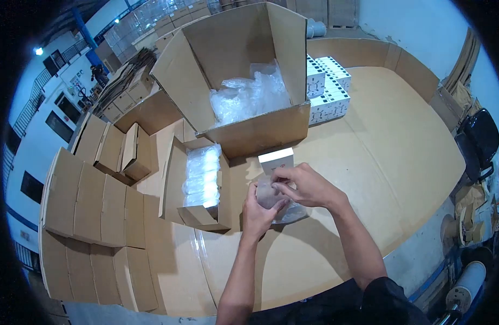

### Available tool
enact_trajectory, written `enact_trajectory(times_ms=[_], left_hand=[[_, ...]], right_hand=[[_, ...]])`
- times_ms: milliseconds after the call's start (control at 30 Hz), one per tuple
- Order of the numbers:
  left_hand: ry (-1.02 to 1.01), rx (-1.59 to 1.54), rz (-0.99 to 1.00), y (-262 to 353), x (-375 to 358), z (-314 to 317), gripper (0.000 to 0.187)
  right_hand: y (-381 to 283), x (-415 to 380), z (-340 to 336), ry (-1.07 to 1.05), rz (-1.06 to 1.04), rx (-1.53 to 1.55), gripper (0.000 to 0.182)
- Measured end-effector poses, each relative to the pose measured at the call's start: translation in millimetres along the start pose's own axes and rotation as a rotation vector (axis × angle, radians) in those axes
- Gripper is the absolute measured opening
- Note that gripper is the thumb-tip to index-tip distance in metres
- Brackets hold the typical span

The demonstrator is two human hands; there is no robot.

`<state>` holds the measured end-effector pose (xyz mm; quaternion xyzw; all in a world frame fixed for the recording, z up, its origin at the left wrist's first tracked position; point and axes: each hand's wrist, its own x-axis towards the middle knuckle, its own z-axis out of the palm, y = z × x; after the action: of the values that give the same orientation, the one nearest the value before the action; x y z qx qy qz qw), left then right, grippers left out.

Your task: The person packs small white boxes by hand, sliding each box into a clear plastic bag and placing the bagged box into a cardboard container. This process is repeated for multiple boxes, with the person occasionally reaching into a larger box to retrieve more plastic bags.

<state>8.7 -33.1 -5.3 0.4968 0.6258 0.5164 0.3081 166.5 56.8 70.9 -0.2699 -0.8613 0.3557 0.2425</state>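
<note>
A frosted, greyish rounded piece (pixel 266 195), perhaps in a plastic wrap, is held up over the table; its exact kind I cannot make out. My left hand (pixel 256 218) wraps around its left and lower side. The fingers of my right hand (pixel 303 186) are closed in a pinch at its upper right edge. Crumpled clear plastic (pixel 291 215) shows just beneath my hands. Right behind them stands a small white box (pixel 276 158), its lower part hidden by my fingers.
An open carton (pixel 198 215) with bubble-wrapped pieces (pixel 201 176) sits left of my hands. Behind is a large open carton (pixel 255 132) holding clear plastic bags (pixel 249 95). White printed boxes (pixel 329 105) are stacked at its right. Brown cartons (pixel 92 216) line the table's left side.
</note>
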Motion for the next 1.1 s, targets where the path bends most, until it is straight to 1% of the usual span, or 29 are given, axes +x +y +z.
enact_trajectory(times_ms=[33, 67, 133, 167, 233, 367, 433, 567, 633, 667, 733, 767, 800, 867, 900, 933, 1000, 1033, 1100], left_hand=[[-0.025, -0.003, 0.000, -1.9, -1.0, -0.6, 0.062], [-0.025, -0.004, 0.001, -4.2, -0.9, -0.3, 0.062], [-0.051, -0.129, -0.038, -9.6, 0.1, 0.5, 0.059], [-0.055, -0.130, -0.040, -11.4, -0.1, 0.8, 0.059], [-0.019, -0.158, -0.015, -12.6, 0.1, 1.1, 0.057], [-0.094, -0.220, -0.024, -3.1, -0.6, -1.6, 0.055], [-0.167, -0.224, -0.080, 0.3, -1.8, -3.4, 0.052], [-0.140, -0.198, -0.090, -1.0, -2.2, -3.4, 0.050], [-0.149, -0.196, -0.038, -10.6, 0.2, -3.6, 0.051], [-0.148, -0.197, -0.038, -14.4, 0.1, -3.0, 0.051], [-0.124, -0.242, -0.020, -4.5, 0.3, -2.0, 0.056], [-0.123, -0.244, -0.021, -0.9, -0.2, -2.8, 0.056], [-0.113, -0.219, -0.032, 2.3, -0.9, -3.5, 0.057], [-0.104, -0.195, -0.043, 3.0, -1.0, -3.9, 0.059], [-0.106, -0.209, -0.044, 1.7, -0.8, -3.7, 0.059], [-0.108, -0.223, -0.044, 0.3, -0.4, -3.4, 0.058], [-0.108, -0.247, -0.043, -3.1, 0.3, -2.8, 0.058], [-0.105, -0.271, -0.044, -3.7, 0.2, -3.0, 0.057], [-0.109, -0.272, -0.061, 1.9, -1.1, -4.8, 0.057]], right_hand=[[0.7, -1.6, 0.8, 0.013, -0.063, 0.018, 0.018], [1.0, -2.6, 0.9, 0.013, -0.062, 0.017, 0.018], [1.7, -4.6, 0.6, 0.015, -0.138, 0.101, 0.018], [1.4, -6.3, 0.2, 0.016, -0.134, 0.101, 0.018], [0.3, -9.4, -1.7, 0.070, -0.157, -0.060, 0.019], [18.8, -11.2, 5.9, 0.055, -0.144, -0.099, 0.016], [21.5, -11.8, 8.6, 0.116, -0.152, -0.081, 0.015], [19.3, -13.4, 4.0, 0.098, -0.117, -0.110, 0.014], [14.3, -13.1, -2.4, 0.153, -0.093, 0.035, 0.009], [15.0, -12.0, -2.9, 0.152, -0.093, 0.034, 0.009], [19.6, -9.1, -2.9, 0.409, 0.002, 0.442, 0.010], [33.7, -6.7, -2.0, 0.461, 0.012, 0.485, 0.014], [43.0, -4.8, -2.0, 0.459, 0.013, 0.484, 0.014], [60.0, -2.4, -1.7, 0.577, 0.007, 0.582, 0.020], [68.1, -1.3, -1.0, 0.569, -0.006, 0.564, 0.025], [75.4, -1.8, 1.4, 0.571, -0.006, 0.563, 0.025], [82.9, -2.9, 4.1, 0.470, 0.070, 0.576, 0.026], [83.0, -2.1, 5.9, 0.471, 0.072, 0.576, 0.026], [82.6, 0.7, 10.3, 0.411, 0.055, 0.666, 0.031]])
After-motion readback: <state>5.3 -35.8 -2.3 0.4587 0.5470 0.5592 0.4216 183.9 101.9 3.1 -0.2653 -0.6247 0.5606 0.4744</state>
